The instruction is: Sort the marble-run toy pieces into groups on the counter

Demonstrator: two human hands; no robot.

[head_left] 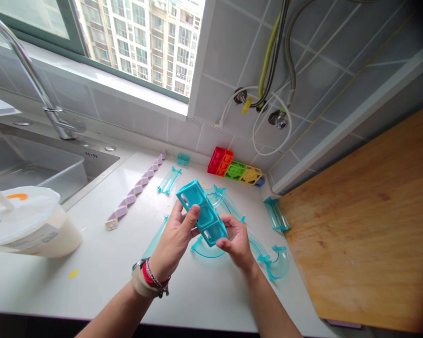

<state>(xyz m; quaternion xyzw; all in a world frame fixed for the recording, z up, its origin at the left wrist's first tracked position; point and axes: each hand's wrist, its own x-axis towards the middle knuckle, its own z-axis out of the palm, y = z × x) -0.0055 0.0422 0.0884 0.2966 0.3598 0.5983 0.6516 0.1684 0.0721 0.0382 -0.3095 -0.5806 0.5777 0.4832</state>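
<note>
Both hands hold a teal plastic block (207, 215), an oblong piece with several hollow cells, tilted above the counter. My left hand (174, 234) grips its left side, with the thumb across the front. At the lower right end, my right hand (237, 240) has its fingers and thumb closed on the block. Beneath and behind it lie clear teal curved track pieces (211, 253), partly hidden by the hands. Another curved piece (278, 264) rests to the right. Beyond my left hand are a straight clear teal track (169, 180) and a small teal piece (183, 159).
Red, orange, green and yellow blocks (235, 170) stand against the wall. A lilac and white zigzag strip (137, 188) lies left. A drink cup (38, 230) stands near the sink (107, 162). At right is a wooden board (366, 220), with clear teal channels (278, 215) beside it.
</note>
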